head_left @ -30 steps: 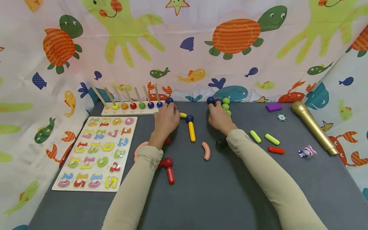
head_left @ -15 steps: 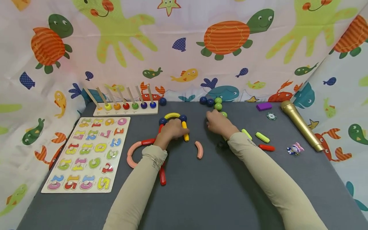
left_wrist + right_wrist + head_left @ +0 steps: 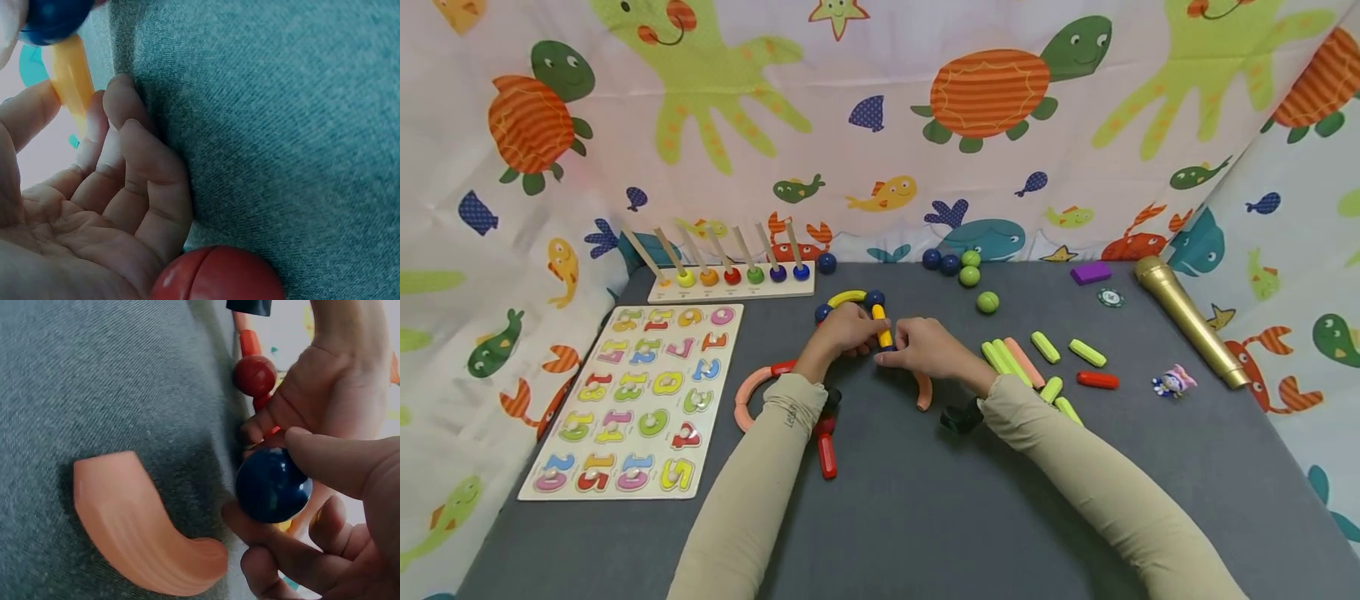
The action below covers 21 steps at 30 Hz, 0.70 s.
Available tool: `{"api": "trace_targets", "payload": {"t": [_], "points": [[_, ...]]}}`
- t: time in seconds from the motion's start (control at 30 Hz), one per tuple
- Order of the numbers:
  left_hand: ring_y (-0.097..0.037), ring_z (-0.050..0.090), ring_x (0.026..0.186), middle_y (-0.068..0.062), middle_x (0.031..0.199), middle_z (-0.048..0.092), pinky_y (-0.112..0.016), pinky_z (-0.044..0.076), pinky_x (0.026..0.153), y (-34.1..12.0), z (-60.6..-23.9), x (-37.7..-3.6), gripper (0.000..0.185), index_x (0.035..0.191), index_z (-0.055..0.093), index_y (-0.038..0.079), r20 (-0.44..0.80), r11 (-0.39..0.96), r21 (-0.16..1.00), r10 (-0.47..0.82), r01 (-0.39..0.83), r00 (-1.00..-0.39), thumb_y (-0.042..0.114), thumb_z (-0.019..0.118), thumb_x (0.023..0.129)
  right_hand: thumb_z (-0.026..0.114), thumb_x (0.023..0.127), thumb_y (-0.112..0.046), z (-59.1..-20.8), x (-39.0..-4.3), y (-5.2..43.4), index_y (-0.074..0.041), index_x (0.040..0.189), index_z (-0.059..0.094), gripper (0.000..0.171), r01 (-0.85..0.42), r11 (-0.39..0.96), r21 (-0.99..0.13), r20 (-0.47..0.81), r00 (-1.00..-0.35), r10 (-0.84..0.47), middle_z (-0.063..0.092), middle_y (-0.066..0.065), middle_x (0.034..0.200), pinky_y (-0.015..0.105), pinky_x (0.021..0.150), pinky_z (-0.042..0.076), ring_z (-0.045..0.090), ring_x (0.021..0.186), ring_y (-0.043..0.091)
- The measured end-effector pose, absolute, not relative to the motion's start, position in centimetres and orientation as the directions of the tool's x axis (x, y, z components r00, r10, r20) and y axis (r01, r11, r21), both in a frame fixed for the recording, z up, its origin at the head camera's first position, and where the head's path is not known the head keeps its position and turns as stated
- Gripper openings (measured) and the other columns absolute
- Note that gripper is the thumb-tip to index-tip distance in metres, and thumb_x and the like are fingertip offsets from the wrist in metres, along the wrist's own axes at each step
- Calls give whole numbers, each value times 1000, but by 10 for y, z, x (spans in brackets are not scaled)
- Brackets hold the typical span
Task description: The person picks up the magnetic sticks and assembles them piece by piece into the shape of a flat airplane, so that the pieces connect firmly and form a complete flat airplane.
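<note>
My left hand point(image 3: 847, 329) pinches a straight yellow stick point(image 3: 882, 325) between thumb and fingertips, as the left wrist view also shows. At the stick's near end, my right hand point(image 3: 928, 346) holds a dark blue ball point(image 3: 273, 485) between thumb and fingers. The ball meets the stick's end. A blue ball point(image 3: 875, 298) joins the stick's far end to a curved yellow piece point(image 3: 847, 297), which leads to another blue ball point(image 3: 823, 313). A red ball point(image 3: 219, 275) lies below my left palm. A curved pink piece point(image 3: 147, 531) lies on the table near my right hand.
A number puzzle board point(image 3: 632, 400) and a peg board point(image 3: 733, 287) stand left. Several loose blue and green balls point(image 3: 987, 302) lie at the back. Green sticks point(image 3: 1006, 360), a red stick point(image 3: 1097, 380), a small figurine point(image 3: 1173, 381) and a gold microphone point(image 3: 1191, 321) lie right.
My left hand came from the back, beside the peg board, to the yellow stick. My right hand moved from the loose balls toward me and left, bringing a blue ball to the stick's end.
</note>
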<state>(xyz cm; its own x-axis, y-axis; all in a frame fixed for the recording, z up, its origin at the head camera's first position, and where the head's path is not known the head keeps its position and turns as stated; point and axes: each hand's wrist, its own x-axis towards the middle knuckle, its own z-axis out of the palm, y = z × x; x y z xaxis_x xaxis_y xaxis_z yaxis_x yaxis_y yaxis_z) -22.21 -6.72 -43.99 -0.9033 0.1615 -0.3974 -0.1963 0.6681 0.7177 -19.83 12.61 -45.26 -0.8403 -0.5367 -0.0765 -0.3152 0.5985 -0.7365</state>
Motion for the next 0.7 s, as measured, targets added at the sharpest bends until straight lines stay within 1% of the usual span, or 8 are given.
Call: {"api": "trace_targets", "payload": {"t": [0.07, 0.13, 0.23, 0.37, 0.47, 0.57, 0.63, 0.7], "points": [[-19, 54, 61, -6, 71, 62, -29, 44, 57, -67, -439, -222, 46, 81, 73, 0, -403, 671, 713, 155, -203, -902, 38, 69, 106, 81, 98, -32, -444, -191, 121, -10, 79, 57, 38, -314, 621, -718, -87, -845, -528, 51, 2, 68, 31, 58, 35, 52, 60, 20], [-19, 55, 61, -6, 71, 63, -28, 45, 57, -67, -439, -222, 45, 81, 73, 0, -408, 675, 708, 149, -209, -900, 37, 69, 106, 80, 99, -31, -444, -190, 121, -10, 80, 58, 36, -323, 627, -709, -90, -841, -534, 52, 2, 69, 30, 59, 36, 53, 60, 20], [-19, 56, 62, -6, 71, 64, -28, 46, 58, -67, -439, -223, 44, 81, 74, 1, -418, 681, 699, 139, -220, -898, 37, 69, 106, 77, 102, -32, -443, -187, 124, -11, 83, 60, 33, -323, 631, -705, -102, -835, -541, 55, 2, 72, 31, 60, 38, 55, 63, 19], [-19, 57, 62, -6, 72, 65, -29, 47, 59, -67, -440, -225, 43, 81, 73, 2, -422, 682, 696, 139, -222, -896, 36, 68, 107, 71, 106, -29, -437, -182, 143, -11, 91, 66, 24, -347, 635, -690, -48, -853, -520, 59, 1, 77, 33, 63, 42, 55, 66, 18], [-18, 58, 62, -6, 72, 66, -28, 49, 61, -67, -441, -226, 42, 81, 72, 3, -423, 682, 696, 138, -224, -895, 35, 67, 108, 69, 106, -21, -430, -180, 171, -9, 99, 70, 15, -369, 658, -656, 17, -879, -476, 65, 2, 85, 36, 67, 47, 57, 73, 18], [-18, 58, 63, -5, 72, 65, -28, 51, 63, -68, -441, -227, 41, 80, 70, 4, -435, 683, 691, 130, -238, -891, 33, 66, 109, 68, 105, -14, -424, -178, 210, -4, 104, 72, 10, -352, 716, -602, 45, -911, -410, 70, 6, 93, 42, 76, 52, 63, 82, 22], [-17, 58, 63, -5, 72, 65, -27, 51, 63, -69, -441, -228, 41, 80, 69, 5, -444, 685, 686, 130, -243, -887, 33, 65, 109, 66, 104, -9, -421, -178, 239, 1, 109, 71, 13, -328, 769, -549, 42, -929, -367, 72, 13, 99, 49, 81, 54, 66, 89, 28], [-17, 58, 63, -5, 71, 65, -27, 50, 63, -70, -441, -229, 40, 80, 68, 5, -451, 688, 683, 130, -247, -883, 33, 65, 109, 65, 103, -8, -420, -177, 268, 7, 115, 69, 19, -278, 838, -469, -1, -949, -315, 71, 22, 106, 57, 87, 53, 66, 97, 38]]}}
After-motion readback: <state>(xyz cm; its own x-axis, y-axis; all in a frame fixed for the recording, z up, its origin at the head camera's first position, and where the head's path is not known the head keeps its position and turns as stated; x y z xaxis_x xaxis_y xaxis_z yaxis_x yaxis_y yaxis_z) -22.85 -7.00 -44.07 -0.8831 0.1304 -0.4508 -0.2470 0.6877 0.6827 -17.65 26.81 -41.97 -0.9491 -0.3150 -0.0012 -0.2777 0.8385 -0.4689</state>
